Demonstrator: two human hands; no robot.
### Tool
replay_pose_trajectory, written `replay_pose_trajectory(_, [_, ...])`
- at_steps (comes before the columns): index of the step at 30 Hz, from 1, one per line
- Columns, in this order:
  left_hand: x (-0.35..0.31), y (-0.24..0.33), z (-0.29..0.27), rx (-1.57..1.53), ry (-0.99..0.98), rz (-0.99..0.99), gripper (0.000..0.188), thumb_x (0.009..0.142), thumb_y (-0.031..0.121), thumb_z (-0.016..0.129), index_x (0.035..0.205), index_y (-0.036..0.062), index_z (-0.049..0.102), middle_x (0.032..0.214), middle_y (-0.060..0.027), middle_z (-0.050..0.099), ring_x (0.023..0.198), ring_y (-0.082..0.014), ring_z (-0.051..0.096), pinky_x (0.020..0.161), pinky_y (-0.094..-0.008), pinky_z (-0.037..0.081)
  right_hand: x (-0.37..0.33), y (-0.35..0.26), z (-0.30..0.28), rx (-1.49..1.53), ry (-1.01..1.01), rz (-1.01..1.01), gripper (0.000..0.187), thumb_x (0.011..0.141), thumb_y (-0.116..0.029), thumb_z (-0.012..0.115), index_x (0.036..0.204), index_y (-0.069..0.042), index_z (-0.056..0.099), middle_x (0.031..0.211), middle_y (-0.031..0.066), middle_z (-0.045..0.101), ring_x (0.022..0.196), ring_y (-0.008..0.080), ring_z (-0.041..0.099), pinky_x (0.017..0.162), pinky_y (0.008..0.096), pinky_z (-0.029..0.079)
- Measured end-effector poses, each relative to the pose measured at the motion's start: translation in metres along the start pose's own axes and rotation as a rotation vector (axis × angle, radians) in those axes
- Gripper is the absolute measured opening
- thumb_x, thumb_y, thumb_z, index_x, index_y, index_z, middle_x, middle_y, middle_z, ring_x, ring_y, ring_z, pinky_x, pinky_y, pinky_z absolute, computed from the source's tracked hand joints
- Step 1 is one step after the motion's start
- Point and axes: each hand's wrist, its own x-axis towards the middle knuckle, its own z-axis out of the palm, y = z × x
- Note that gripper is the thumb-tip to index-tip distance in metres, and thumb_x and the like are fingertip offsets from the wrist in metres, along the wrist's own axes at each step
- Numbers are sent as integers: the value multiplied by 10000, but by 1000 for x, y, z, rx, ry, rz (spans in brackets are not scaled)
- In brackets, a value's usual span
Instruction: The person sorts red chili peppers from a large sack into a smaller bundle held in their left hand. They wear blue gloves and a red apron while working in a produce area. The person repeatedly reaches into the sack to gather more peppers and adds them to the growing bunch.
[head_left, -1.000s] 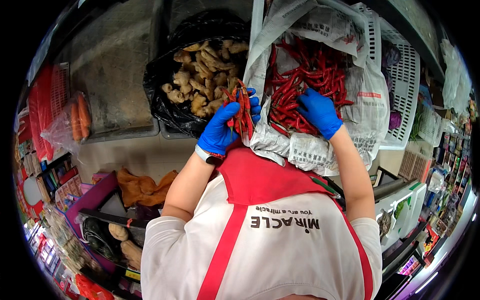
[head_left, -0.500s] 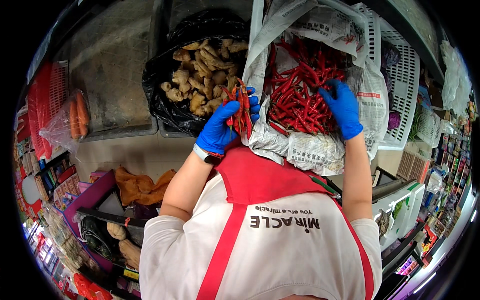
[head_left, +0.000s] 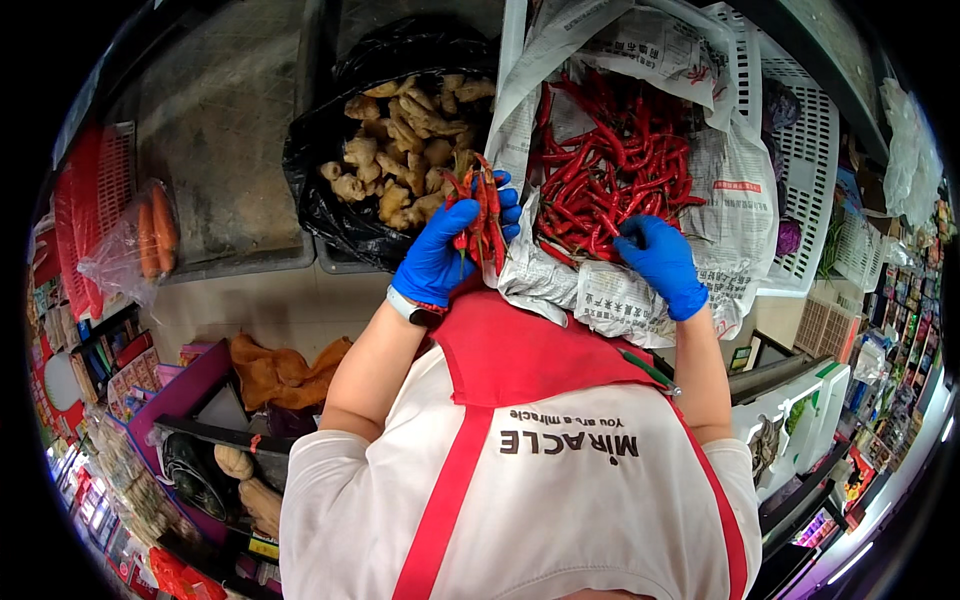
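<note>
My left hand (head_left: pixel 437 250), in a blue glove, is closed around a small bunch of red chili peppers (head_left: pixel 487 222), tips pointing up and down past the fingers. It hovers between the chili crate and the ginger bag. In front of me to the right, a heap of red chili peppers (head_left: pixel 620 165) lies on newspaper (head_left: pixel 735 220) lining a white plastic crate (head_left: pixel 808 150). My right hand (head_left: pixel 662 265), gloved in blue too, is at the near right side of this heap. Its fingers are bent and pinched on a chili pepper there; the fingertips are partly hidden.
Ginger roots (head_left: pixel 400 150) fill an open black plastic bag (head_left: pixel 318 190) left of the chilies. Farther left is a grey tray (head_left: pixel 220 130), with bagged carrots (head_left: pixel 157 232) beside it. A purple cabbage (head_left: pixel 788 238) sits right of the newspaper.
My right hand has moved nearer to me and slightly left, from the heap's right side to its near edge. My left hand keeps its bunch in the same place.
</note>
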Motion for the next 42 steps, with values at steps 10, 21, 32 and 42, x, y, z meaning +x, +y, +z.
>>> replay_pose_trajectory(10, [-1, -2, 10, 12, 32, 32, 597, 813, 199, 593, 1296, -6, 308, 1153, -138, 514, 1043, -236, 534, 911, -351, 439, -15, -44, -21, 977, -111, 228, 214, 792, -136, 631, 974, -30, 594, 749, 4, 586, 600, 47, 498, 518, 177, 372])
replay_pose_trajectory(21, [-3, -7, 11, 28, 121, 92, 474, 837, 194, 589, 1232, 13, 401, 1134, -108, 536, 1014, -180, 548, 872, -290, 457, -3, -123, 26, 1021, -98, -106, 233, 798, -65, 628, 1018, -29, 562, 842, 2, 583, 687, 41, 506, 623, 181, 426])
replay_pose_trajectory(32, [-3, -7, 17, 196, 118, 127, 570, 809, 164, 607, 1290, 24, 336, 1140, -114, 526, 1019, -194, 541, 878, -311, 449, -1, -133, 51, 352, 212, -487, 260, 752, -121, 667, 997, -96, 584, 789, 54, 568, 631, 139, 548, 564, 245, 455])
replay_pose_trajectory(42, [-6, -2, 15, 79, 84, 122, 628, 775, 159, 644, 1296, 13, 324, 1082, -98, 542, 968, -188, 565, 852, -305, 468, 22, -20, -18, 656, 364, -42, 212, 824, -63, 597, 1031, -17, 584, 908, 35, 620, 793, 66, 552, 690, 197, 453])
